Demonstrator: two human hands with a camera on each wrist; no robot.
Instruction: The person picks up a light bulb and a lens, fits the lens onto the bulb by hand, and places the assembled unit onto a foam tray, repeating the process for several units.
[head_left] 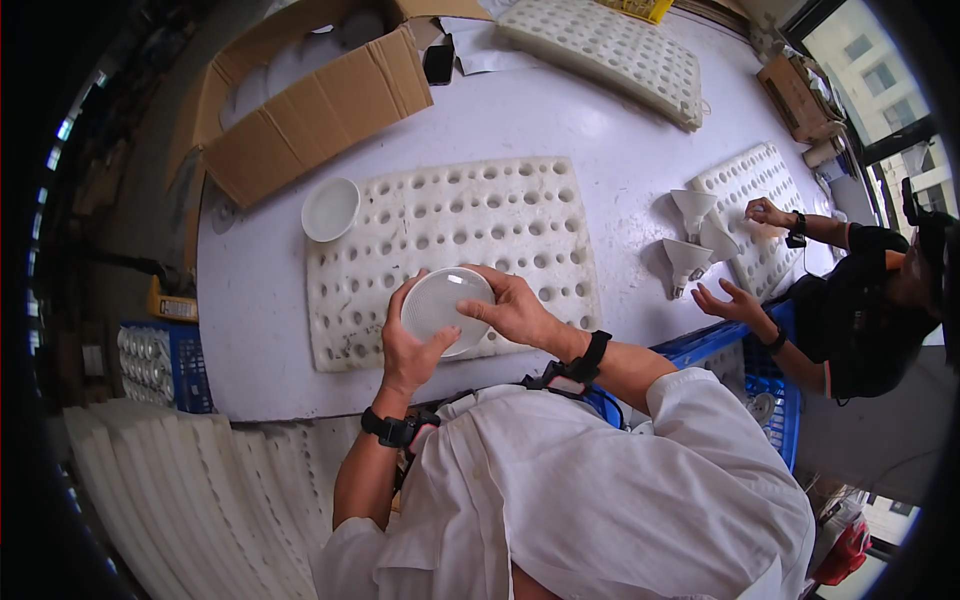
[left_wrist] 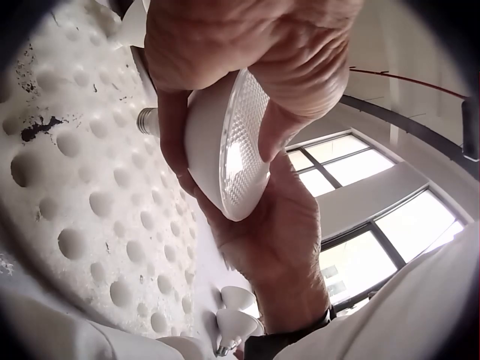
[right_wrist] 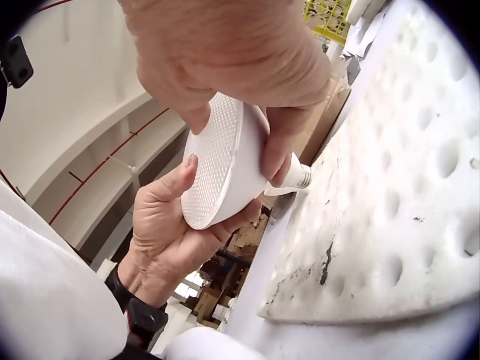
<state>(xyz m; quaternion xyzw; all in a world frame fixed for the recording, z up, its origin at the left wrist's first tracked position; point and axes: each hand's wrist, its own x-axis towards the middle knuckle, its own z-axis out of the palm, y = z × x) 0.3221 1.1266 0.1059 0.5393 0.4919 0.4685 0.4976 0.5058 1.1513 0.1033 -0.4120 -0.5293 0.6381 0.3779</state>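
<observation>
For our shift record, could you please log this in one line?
left hand and right hand: gripping lamp | patterned face: toward wearer | holed board: on table | white round piece: board's corner

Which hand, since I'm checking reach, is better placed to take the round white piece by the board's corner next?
Probably the left hand: it is nearer the round white piece. Both hands hold the lamp, so the right hand would have to hold it alone.
</observation>
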